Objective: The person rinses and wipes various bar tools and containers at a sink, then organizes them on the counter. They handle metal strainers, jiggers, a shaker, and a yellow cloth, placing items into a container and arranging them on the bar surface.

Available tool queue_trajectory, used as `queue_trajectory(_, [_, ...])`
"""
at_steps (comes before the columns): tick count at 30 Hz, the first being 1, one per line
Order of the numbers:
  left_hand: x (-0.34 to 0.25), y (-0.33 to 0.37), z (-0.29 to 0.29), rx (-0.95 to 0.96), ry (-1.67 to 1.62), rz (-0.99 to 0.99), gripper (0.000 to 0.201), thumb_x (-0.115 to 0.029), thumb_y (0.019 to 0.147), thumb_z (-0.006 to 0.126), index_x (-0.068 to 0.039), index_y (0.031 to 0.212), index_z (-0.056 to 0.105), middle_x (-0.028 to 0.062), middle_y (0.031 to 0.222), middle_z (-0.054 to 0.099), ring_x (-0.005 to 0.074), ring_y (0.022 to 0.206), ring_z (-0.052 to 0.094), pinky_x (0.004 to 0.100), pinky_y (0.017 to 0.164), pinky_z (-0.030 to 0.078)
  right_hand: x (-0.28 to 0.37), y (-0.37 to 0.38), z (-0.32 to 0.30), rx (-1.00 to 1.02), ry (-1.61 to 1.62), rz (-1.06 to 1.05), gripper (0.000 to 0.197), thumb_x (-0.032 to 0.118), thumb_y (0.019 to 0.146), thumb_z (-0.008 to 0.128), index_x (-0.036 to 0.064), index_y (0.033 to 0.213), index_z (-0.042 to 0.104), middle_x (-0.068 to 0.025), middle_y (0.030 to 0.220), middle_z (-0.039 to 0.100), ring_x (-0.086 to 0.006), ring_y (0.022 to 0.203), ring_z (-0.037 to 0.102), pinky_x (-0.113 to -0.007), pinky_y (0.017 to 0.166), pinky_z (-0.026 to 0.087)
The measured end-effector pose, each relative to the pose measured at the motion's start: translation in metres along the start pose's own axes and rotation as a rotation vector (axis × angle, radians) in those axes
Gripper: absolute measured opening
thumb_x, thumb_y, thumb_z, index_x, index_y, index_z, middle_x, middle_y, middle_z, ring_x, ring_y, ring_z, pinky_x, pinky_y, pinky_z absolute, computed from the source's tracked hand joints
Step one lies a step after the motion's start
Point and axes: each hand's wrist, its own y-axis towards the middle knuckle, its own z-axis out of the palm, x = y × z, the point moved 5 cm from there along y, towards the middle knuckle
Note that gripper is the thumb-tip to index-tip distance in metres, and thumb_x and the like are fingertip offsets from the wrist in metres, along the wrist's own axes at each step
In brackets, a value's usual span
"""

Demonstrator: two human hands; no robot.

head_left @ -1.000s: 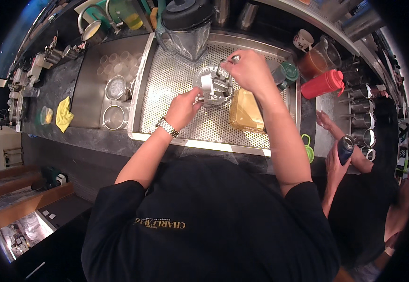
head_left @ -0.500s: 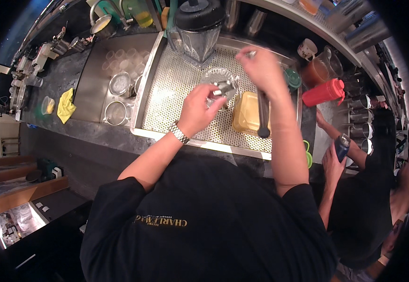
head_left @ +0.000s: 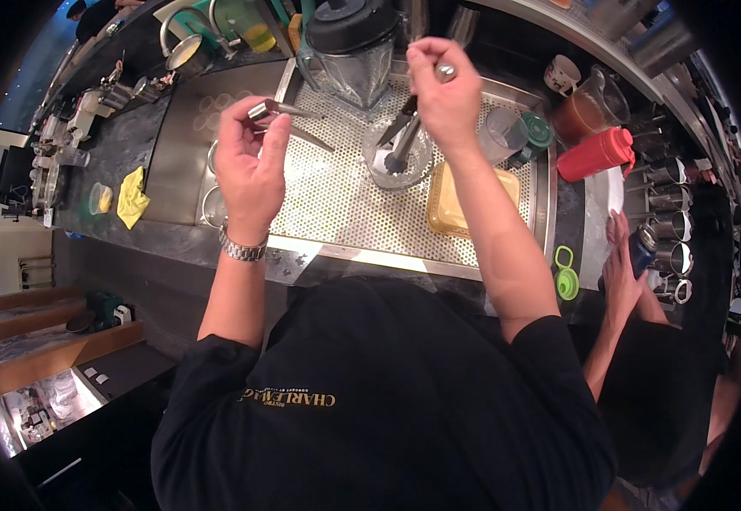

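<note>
My left hand (head_left: 251,162) is raised over the left part of the perforated steel drip tray (head_left: 328,230), closed around what look like small metal tongs (head_left: 302,111). Two slim metal arms stick out from it toward the right. Above the tray's far middle, my right hand (head_left: 449,102) grips a muddler (head_left: 406,143) near its rounded metal end. Its dark head reaches down into a clear cut-glass bowl (head_left: 417,170). Another dark, narrow piece lies along the muddler at the bowl; its kind cannot be made out. A yellow lidded box (head_left: 507,192) sits under my right forearm.
A blender (head_left: 353,60) stands behind the bowl. On the right are a clear cup (head_left: 501,132), a red bottle (head_left: 596,155) and a jug of reddish liquid (head_left: 582,119). A yellow cloth (head_left: 132,198) lies left of the sink. A co-worker's hands (head_left: 622,268) are close by on the right.
My left hand has moved left and up, away from the bowl, with the metal tongs. The muddler has swung from over the yellow box into the bowl as my right hand moved up and left.
</note>
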Motion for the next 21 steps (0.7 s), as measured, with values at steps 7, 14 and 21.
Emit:
queue_trajectory(7, [0.008,-0.010,-0.012,-0.004,-0.037,-0.051,0.025,-0.004,0.096,0.066,-0.001,0.118,0.055,0.0042,0.105,0.062,0.0079,0.092,0.059,0.0226,0.080,0.049,-0.056,-0.008,0.024,0.211,-0.090,0.294,0.025,0.028,0.090,0.075,0.0047,0.092,0.066,0.0039,0.077,0.061,-0.0050,0.069,0.056,-0.024,0.064,0.046])
queue_trajectory(14, [0.014,-0.007,-0.001,0.054,0.024,-0.041,0.027,-0.006,0.095,0.067,-0.001,0.120,0.057,0.0049,0.105,0.065,0.0091,0.092,0.062,0.0242,0.080,0.051,-0.084,-0.014,0.032,0.676,0.017,0.569,0.042,0.034,0.093,0.068,0.0048,0.123,0.059,-0.0082,0.115,0.064,-0.0178,0.107,0.058,-0.032,0.096,0.043])
queue_trajectory(21, [0.032,-0.007,0.008,0.115,0.003,-0.181,0.029,-0.009,0.095,0.068,0.000,0.121,0.058,0.0044,0.104,0.067,0.0092,0.090,0.062,0.0237,0.080,0.051,-0.084,-0.023,0.027,0.994,-1.013,0.067,0.048,0.032,0.093,0.061,0.0110,0.135,0.055,-0.0179,0.133,0.058,-0.0378,0.123,0.054,-0.042,0.104,0.043])
